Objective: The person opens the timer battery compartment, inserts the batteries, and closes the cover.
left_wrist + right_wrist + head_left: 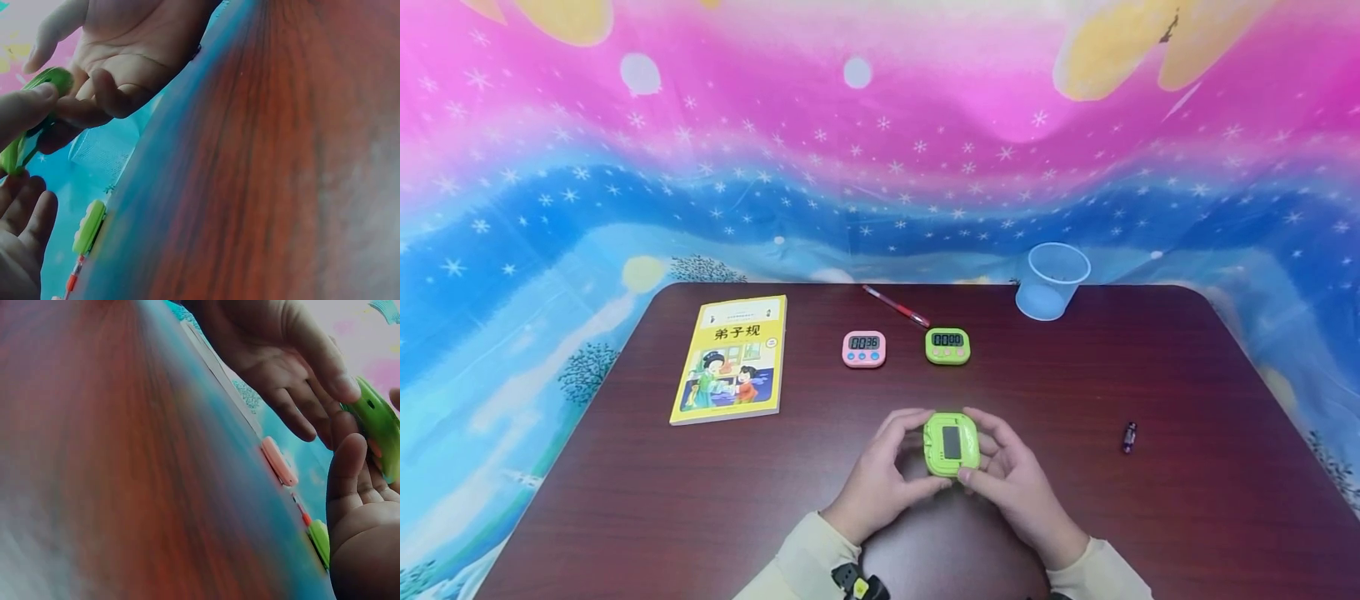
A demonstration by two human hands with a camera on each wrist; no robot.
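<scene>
- I have both hands on the green timer [951,444], held just above the table [625,500] at about 6 o'clock of the tabletop, near my edge.
- My left hand [880,479] grasps it from its 9 o'clock side, fingers curled over the top corner; my right hand [1009,475] grasps it from 3 o'clock, thumb pressed on the lower corner.
- The timer faces me back-up: a dark rectangular recess shows in its middle, which I judge to be the open battery bay, though I cannot tell whether a cell sits in it.
- To do this step well I would keep the left hand as the steady clamp and let only the right thumb work, so the casing does not twist.
- A small battery [1129,437] lies alone at 3 o'clock, well apart from my hands; a reach there would need the left hand to hold the timer alone.
- At 12 o'clock sit a pink timer [864,348] and a second green timer [947,346], with a red pen [895,306] beyond them.
- A clear plastic cup [1051,281] stands at 1 o'clock, a yellow book [732,358] at 10 o'clock.
</scene>
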